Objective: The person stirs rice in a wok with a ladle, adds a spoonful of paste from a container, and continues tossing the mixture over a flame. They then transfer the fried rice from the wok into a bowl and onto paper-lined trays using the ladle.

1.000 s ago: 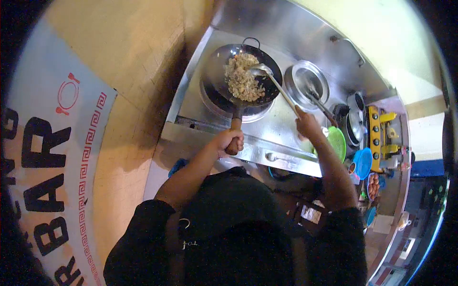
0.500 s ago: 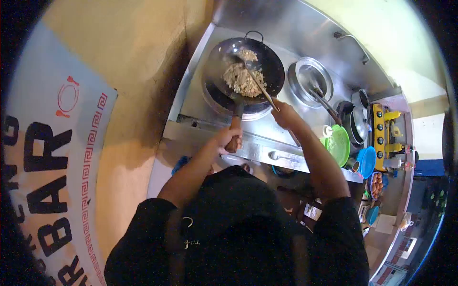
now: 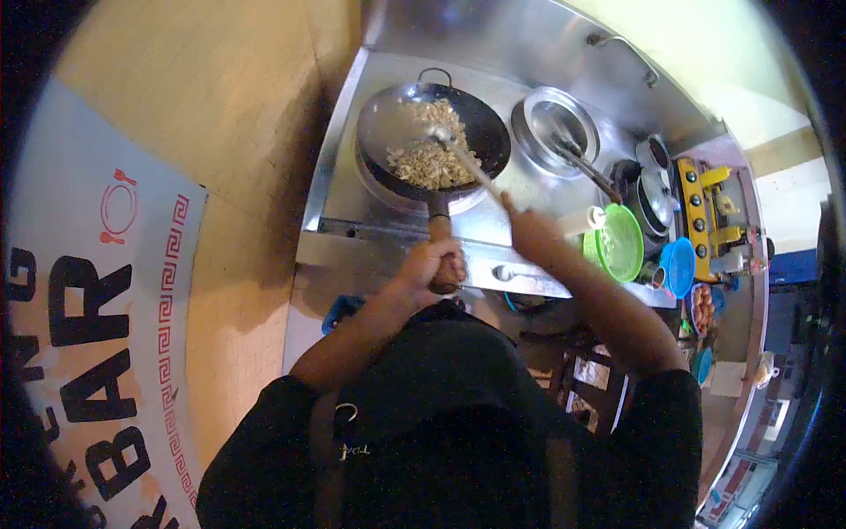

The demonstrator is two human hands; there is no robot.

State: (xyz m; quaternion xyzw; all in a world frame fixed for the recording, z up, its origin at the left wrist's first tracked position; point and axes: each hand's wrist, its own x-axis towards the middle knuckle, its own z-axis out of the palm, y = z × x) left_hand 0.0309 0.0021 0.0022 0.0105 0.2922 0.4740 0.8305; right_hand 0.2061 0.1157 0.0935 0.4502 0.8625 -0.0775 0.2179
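A dark round wok (image 3: 490,132) sits over the burner on the steel stove. In it lies a heap of crumbly light-brown food (image 3: 432,166) that looks like fried rice. My left hand (image 3: 432,266) is wrapped round the wok's wooden handle (image 3: 440,231). My right hand (image 3: 536,238), a little blurred, grips the shaft of a long-handled ladle (image 3: 476,172). The ladle's head is in the food near the wok's middle, smeared by motion, so its shape is hard to make out.
Right of the wok stands a metal pot (image 3: 531,132) with another long-handled utensil (image 3: 589,169) in it. Farther right are a squeeze bottle (image 3: 583,220), a green basket (image 3: 627,242), a blue bowl (image 3: 679,267), dark pans and a tray of eggs (image 3: 702,309). A lettered banner (image 3: 159,291) hangs at left.
The ladle's head has moved from the wok's upper left toward its middle, and the food has spread. My right hand has come lower. The whole view has shifted slightly.
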